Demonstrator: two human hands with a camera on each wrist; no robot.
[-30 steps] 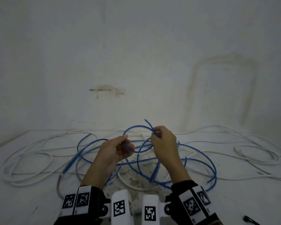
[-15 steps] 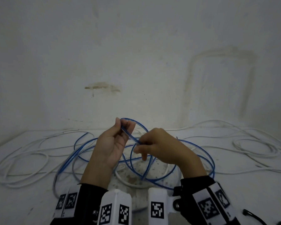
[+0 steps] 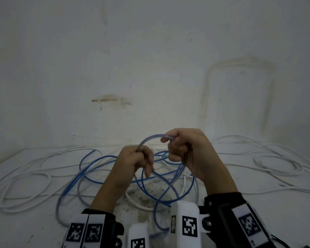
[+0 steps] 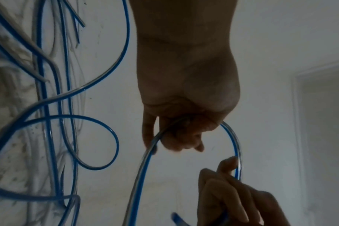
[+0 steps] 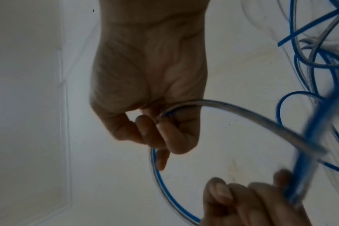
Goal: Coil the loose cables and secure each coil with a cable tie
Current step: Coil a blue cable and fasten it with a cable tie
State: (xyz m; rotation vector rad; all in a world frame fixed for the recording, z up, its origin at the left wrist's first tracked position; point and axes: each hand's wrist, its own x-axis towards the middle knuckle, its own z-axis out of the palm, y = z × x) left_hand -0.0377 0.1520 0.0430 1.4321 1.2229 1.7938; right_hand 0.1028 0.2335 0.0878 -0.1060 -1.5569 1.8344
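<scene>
A long blue cable (image 3: 104, 169) lies in loose tangled loops on the white table (image 3: 258, 217). Both hands are raised above it, holding a small loop of that cable between them. My left hand (image 3: 141, 161) grips the loop's left side in curled fingers, also seen in the left wrist view (image 4: 176, 137). My right hand (image 3: 175, 149) pinches the loop's right side higher up, with a strand running down through its fist; the right wrist view shows the same grip (image 5: 161, 130). The arc of the loop (image 3: 150, 138) bridges the two hands.
White cables (image 3: 25, 178) sprawl over the left of the table, and more white cables (image 3: 276, 165) lie coiled at the right. A stained white wall (image 3: 150, 68) rises right behind the table. No cable tie shows in the frames from now.
Both hands rose and shifted; the right hand moved up and right of the left, and a fresh loop of blue cable now arcs between them. The view tilted slightly.
</scene>
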